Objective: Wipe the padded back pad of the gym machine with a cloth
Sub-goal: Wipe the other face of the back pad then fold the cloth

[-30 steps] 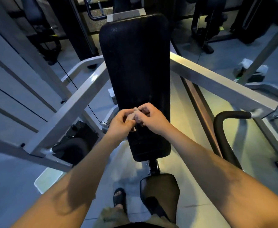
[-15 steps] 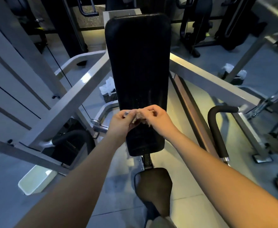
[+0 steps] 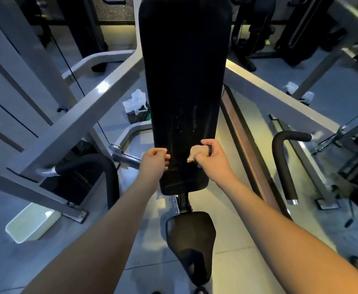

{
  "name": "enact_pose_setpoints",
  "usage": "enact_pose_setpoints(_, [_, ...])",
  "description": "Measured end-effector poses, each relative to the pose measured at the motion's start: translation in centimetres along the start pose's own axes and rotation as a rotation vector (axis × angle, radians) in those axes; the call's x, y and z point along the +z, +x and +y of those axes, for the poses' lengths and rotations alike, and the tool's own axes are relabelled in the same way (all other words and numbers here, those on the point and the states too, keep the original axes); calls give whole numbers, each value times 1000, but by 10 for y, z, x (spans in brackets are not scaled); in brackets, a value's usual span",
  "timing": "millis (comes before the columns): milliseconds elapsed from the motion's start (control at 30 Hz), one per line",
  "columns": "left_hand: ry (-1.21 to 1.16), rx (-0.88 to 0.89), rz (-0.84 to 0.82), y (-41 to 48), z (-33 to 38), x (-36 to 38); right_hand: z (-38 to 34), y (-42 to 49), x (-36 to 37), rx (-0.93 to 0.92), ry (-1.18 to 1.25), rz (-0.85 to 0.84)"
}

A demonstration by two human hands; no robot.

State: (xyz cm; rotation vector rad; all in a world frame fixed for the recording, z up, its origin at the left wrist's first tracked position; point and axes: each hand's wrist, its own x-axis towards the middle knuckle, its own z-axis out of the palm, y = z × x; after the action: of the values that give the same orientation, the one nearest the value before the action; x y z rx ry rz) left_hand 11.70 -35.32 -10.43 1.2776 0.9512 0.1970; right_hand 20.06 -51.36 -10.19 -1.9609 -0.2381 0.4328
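The long black padded back pad (image 3: 184, 81) stands upright in the middle, with faint streaks low on its face. My right hand (image 3: 213, 159) is closed around a small crumpled pale cloth (image 3: 197, 152), which it holds against the pad's lower right part. My left hand (image 3: 155, 160) is at the pad's lower left edge, fingers curled, holding nothing that I can see. Below the pad is the black seat (image 3: 189, 240) on its post.
Grey steel frame bars (image 3: 84, 115) run left and right of the pad. A black padded handle (image 3: 284, 166) curves at the right, another (image 3: 101, 166) at the left. A white plastic bag (image 3: 135, 102) lies on the floor behind, a pale tray (image 3: 31, 223) at lower left.
My hands, joined together on the cloth before, have separated. The right hand keeps the cloth on the pad; the left has moved to the pad's left edge. The view has come closer.
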Motion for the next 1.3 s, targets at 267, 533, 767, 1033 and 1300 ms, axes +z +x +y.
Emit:
enact_pose_setpoints(267, [175, 48, 190, 37, -42, 33, 68, 37, -17, -63, -30, -16])
enact_pose_setpoints(533, [280, 428, 452, 110, -41, 55, 78, 102, -6, -464, -199, 219])
enact_pose_setpoints(767, [287, 496, 442, 172, -63, 37, 74, 146, 10, -890, -368, 457])
enact_pose_setpoints(1033, [204, 504, 295, 205, -86, 42, 69, 176, 43, -1216, -478, 525])
enact_pose_setpoints(1300, [216, 582, 316, 211, -105, 40, 86, 179, 73, -1335, -425, 638])
